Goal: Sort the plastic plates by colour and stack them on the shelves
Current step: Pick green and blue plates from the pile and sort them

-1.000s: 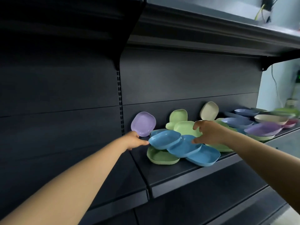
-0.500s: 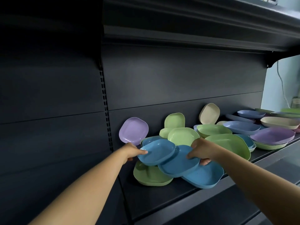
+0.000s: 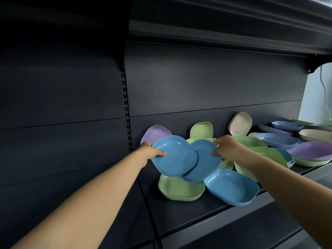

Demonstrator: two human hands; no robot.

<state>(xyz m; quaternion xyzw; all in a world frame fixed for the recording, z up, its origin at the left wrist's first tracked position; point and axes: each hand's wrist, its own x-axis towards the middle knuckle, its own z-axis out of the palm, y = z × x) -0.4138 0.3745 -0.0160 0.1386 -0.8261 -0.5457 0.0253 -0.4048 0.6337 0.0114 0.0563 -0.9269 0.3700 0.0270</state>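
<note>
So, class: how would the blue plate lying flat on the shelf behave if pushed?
The blue plate probably slides easily: smooth plastic on a flat shelf. It looks light and stiff. It overhangs the front edge, so it might tip off.

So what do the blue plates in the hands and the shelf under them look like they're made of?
The blue plate in the left hand and the blue one in the right hand look like moulded plastic: even colour, thin rounded rims, a soft satin sheen. The shelf looks like dark painted sheet metal, matte, with a folded front edge, though the paint leaves that open.
</note>
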